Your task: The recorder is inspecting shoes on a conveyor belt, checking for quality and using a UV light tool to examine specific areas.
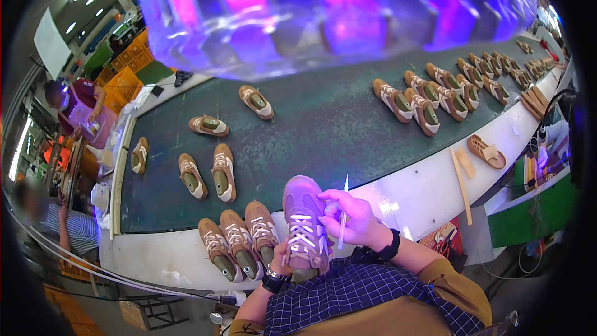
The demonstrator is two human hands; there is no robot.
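A brown sneaker (303, 236) with white laces is held up close to my body, toe pointing away, lit purple. Round its left side near the heel, my left hand (281, 260) is closed. My right hand (357, 219) pinches a thin white pen-like tool (342, 230) with a pointed tip standing upward. Its fingers are next to the shoe's right side by the toe, and I cannot tell whether they touch it. Just left of the held shoe, three matching sneakers (237, 236) lie side by side on the white ledge.
A dark green conveyor belt (311, 130) carries scattered sneakers on the left and rows (425, 112) at right. Clear plastic glowing purple (336, 37) hangs overhead. On the white ledge (398, 205) lie a brown slipper-like piece (486, 152) and tan strips (461, 185). Two people are at left.
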